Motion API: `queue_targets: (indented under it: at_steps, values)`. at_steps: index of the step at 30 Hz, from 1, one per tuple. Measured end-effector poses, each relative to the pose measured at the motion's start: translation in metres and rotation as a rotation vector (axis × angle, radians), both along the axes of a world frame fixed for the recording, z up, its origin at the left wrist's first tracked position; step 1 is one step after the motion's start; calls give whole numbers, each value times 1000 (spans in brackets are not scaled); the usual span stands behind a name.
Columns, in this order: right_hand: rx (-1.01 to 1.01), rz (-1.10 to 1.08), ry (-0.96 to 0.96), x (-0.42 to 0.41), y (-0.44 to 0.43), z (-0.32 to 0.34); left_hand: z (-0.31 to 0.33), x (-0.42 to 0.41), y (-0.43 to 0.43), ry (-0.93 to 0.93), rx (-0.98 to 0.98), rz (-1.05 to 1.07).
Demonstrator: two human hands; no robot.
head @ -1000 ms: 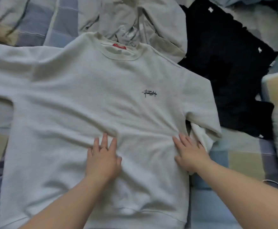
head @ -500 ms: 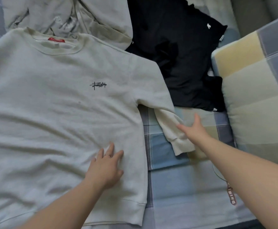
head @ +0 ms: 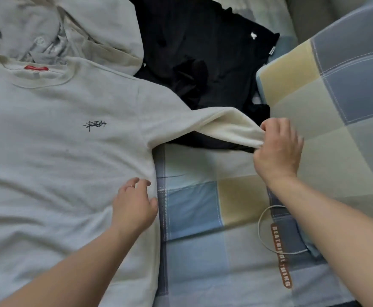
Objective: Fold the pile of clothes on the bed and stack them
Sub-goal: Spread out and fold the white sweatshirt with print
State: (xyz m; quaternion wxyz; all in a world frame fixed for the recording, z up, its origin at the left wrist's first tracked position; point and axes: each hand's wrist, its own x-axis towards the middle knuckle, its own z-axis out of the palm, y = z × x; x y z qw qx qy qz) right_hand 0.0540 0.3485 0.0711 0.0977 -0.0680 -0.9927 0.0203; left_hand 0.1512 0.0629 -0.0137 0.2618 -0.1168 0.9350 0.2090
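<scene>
Pulled outward since a moment ago, the sleeve point(head: 225, 127) is pinched by the right hand point(head: 278, 154)'s curled fingers point(head: 269, 127), while the left hand point(head: 134, 209) rests loose-fingered on the cream sweatshirt point(head: 59, 156).

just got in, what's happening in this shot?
A person is working on a pale sweatshirt spread face up on the bed. The right hand pinches the end of its sleeve, which is stretched sideways over a black garment. The left hand rests on the sweatshirt's side edge below the armpit. No fold is made in it yet. Another pale garment lies crumpled behind the collar.
</scene>
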Motion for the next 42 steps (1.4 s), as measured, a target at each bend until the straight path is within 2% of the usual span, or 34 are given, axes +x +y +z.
queue_targets:
  at_steps: [1, 3, 5, 6, 9, 10, 13, 16, 19, 22, 24, 26, 28, 31, 34, 35, 39, 42]
  values:
    - [107, 0, -75, -3, 13, 4, 4, -11, 10, 18, 18, 10]
    - [280, -68, -463, 1, 30, 2, 10, -27, 28, 30, 32, 2]
    - [262, -140, -744, 6, 34, -4, 12, -36, 38, 37, 28, -20]
    - [175, -142, -767, 6, 33, -4, 12, -39, 40, 52, 22, -35]
    - [-227, -145, -600, 1, 24, -10, 8, -48, 40, 82, -15, -95]
    - [-293, -131, -541, -3, 22, -17, 5, -50, 38, 94, -31, -114]
    - [-326, -114, -492, -22, 23, -44, -4, -61, 33, 145, -66, -178]
    - [-363, -219, -659, -40, 30, -75, -16, -77, 30, 164, -142, -277]
    - [-288, -226, -834, -46, 38, -98, -24, -95, 29, 204, -189, -344]
    - [-168, -146, -680, -56, 40, -106, -34, -111, 25, 194, -209, -361]
    - [-230, -92, -608, -70, 40, -109, -40, -118, 22, 174, -224, -375]
    - [-284, -87, -716, -82, 38, -111, -47, -119, 21, 194, -241, -375]
    - [-187, -76, -801, -88, 34, -112, -56, -120, 19, 291, -247, -355]
    - [-166, -71, -691, -93, 34, -105, -64, -126, 15, 432, -248, -335]
    - [-227, -237, -384, -106, 53, -82, -63, -128, 17, 495, -247, -378]
    - [-194, -281, -343, -113, 61, -75, -62, -128, 19, 507, -236, -398]
    - [-38, -348, -589, -122, 58, -65, -57, -129, 24, 411, -130, -438]
    - [26, -110, -452, -113, 34, -70, -57, -128, 24, 445, -71, -358]
